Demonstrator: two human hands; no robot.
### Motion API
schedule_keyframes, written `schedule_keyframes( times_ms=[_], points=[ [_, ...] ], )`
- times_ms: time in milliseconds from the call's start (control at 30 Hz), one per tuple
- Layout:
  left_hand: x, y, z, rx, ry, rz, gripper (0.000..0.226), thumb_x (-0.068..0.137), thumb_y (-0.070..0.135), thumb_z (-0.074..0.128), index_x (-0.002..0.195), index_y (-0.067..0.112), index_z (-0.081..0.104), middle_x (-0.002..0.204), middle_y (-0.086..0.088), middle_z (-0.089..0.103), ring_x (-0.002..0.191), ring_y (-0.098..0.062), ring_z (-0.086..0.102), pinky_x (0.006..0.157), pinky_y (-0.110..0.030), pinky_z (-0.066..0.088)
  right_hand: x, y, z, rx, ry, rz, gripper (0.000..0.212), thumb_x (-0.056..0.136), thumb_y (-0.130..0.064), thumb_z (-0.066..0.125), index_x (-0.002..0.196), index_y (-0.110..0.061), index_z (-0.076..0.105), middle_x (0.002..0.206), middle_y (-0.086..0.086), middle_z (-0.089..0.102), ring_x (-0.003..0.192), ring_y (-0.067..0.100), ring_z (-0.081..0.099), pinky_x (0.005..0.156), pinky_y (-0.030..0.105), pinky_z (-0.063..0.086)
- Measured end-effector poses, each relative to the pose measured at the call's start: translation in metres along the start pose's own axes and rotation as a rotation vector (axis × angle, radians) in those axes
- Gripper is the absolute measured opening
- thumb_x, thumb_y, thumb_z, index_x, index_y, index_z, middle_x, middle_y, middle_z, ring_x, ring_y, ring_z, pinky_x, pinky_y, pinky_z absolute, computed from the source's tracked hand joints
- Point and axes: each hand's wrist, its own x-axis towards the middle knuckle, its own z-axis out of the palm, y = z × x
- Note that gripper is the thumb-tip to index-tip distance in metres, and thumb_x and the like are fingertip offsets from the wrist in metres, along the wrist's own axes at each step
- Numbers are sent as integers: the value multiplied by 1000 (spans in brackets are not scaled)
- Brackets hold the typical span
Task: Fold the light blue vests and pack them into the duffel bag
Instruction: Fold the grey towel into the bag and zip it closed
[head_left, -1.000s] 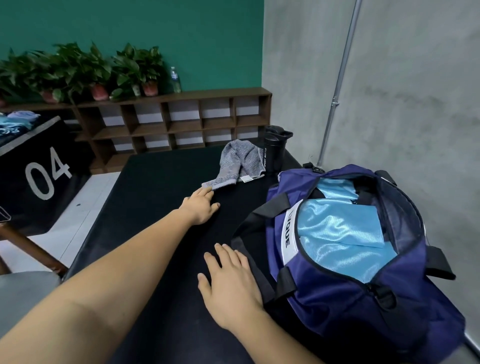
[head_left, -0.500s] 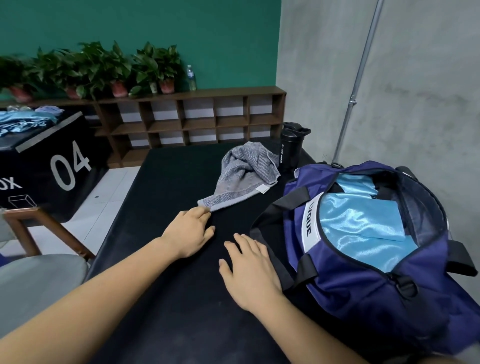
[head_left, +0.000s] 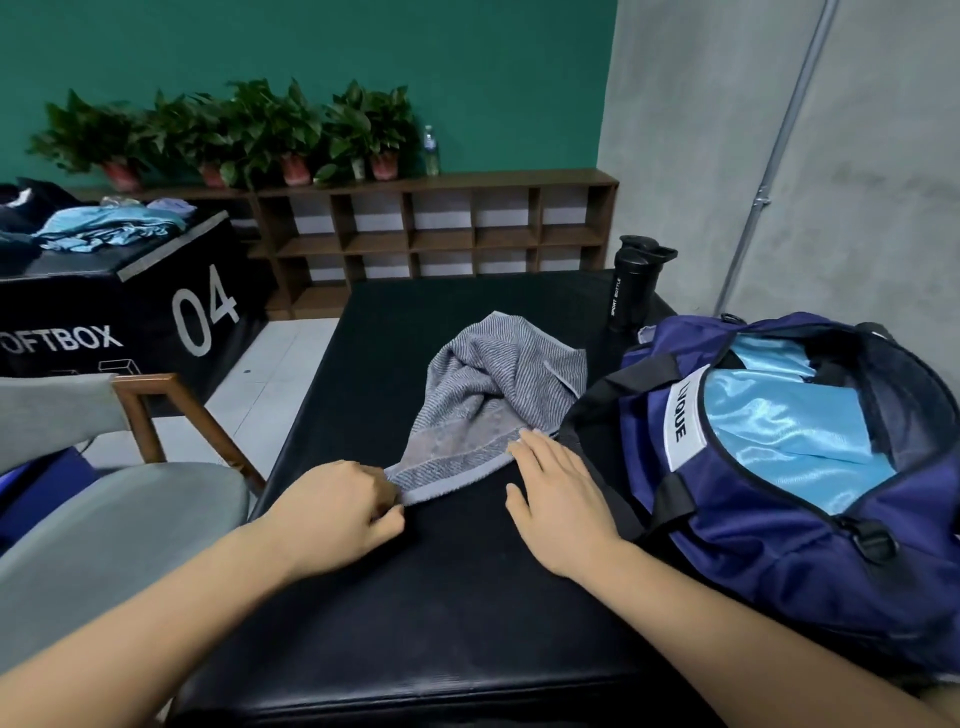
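Observation:
A navy duffel bag (head_left: 753, 525) lies unzipped on the right of the black table (head_left: 426, 623). Folded light blue vests (head_left: 779, 431) fill its opening. A grey striped towel (head_left: 488, 405) lies crumpled in the middle of the table. My left hand (head_left: 337, 509) pinches the towel's near corner. My right hand (head_left: 561, 493) rests flat on the table beside the bag's black strap, its fingertips touching the towel's near hem.
A black sport bottle (head_left: 631, 280) stands behind the bag. A grey chair (head_left: 104, 509) with a wooden frame sits left of the table. More light blue clothes (head_left: 104, 226) lie on a black box marked 04. A wooden shelf (head_left: 431, 234) with plants lines the far wall.
My left hand reached the towel's corner, took hold of it and drew it nearer. My right hand moved forward to the towel's hem. The camera shifted left and closer.

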Motion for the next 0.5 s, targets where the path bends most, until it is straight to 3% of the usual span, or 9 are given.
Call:
schedule_keyframes(
  times_ms=[100, 167, 267, 333, 400, 500],
  points=[
    [-12, 3, -7, -58, -26, -10, 40, 90, 60, 34, 81, 24, 49, 77, 6, 62, 72, -18, 58, 67, -37, 48, 2, 3, -1, -60, -29, -30, 70, 102, -49, 19, 160, -18, 42, 168, -1, 38, 159, 17, 24, 133, 38, 6],
    [-18, 5, -10, -101, -36, -41, 36, 90, 61, 32, 90, 27, 44, 72, 6, 60, 69, -21, 57, 66, -39, 48, 3, 1, -6, -125, -11, -70, 66, 101, -50, 22, 148, -17, 56, 152, -2, 54, 148, 19, 40, 132, 40, 4],
    [-24, 3, -11, -113, -54, -101, 34, 92, 59, 29, 104, 31, 46, 78, 1, 67, 76, -26, 64, 69, -41, 52, -4, -6, -17, -242, 40, -184, 49, 102, -47, 38, 127, -17, 67, 121, 0, 65, 124, 25, 53, 130, 50, 18],
    [-31, 2, -13, -73, -82, -116, 42, 90, 58, 23, 109, 33, 50, 85, 0, 71, 82, -26, 67, 72, -40, 53, -16, -15, -27, -260, 36, -273, 42, 102, -46, 43, 117, -16, 67, 111, 2, 63, 111, 29, 55, 122, 50, 31],
    [-37, 3, -17, -11, -119, -109, 38, 94, 55, 27, 108, 32, 55, 87, 0, 71, 84, -26, 68, 72, -39, 51, -34, -23, -34, -268, 24, -352, 35, 102, -46, 45, 107, -16, 64, 102, 3, 59, 99, 30, 52, 106, 48, 42],
    [-38, 2, -27, -100, -227, -121, 19, 100, 41, 42, 95, 29, 56, 75, 6, 72, 77, -15, 67, 73, -36, 52, -57, -25, -41, -228, 3, -415, 29, 103, -47, 46, 103, -20, 59, 100, 1, 55, 92, 27, 51, 88, 44, 46]
  ],
)
